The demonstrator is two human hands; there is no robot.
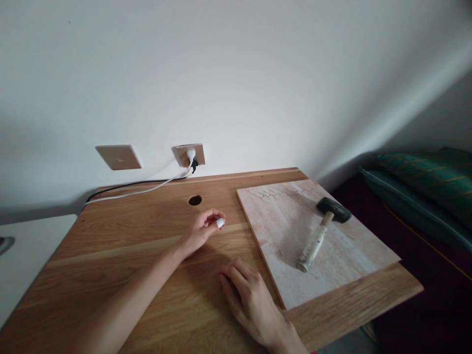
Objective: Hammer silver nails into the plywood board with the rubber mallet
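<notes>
My left hand [205, 229] is just above the wooden table, its fingers curled and the thumb brought against them. At the thumb's tip shows a small white patch [220, 222]; whether it is a held piece or a wrapping on the thumb I cannot make out. Resting on the tabletop, my right hand [250, 300] has its fingers loosely bent and a little apart, beside the near left edge of a pale board [280, 255]. On that board lies a mallet [315, 243] with a black head and a worn, whitish handle. Several thin nail-like pieces [271, 194] form a row near the board's far edge.
The wooden table [147, 216] stands against a white wall and has a round cable hole [195, 200]. A wall socket [190, 155] holds plugs with white and black cables [147, 189]. Left is a white surface [33, 260]; right, dark bedding with pillows [431, 182].
</notes>
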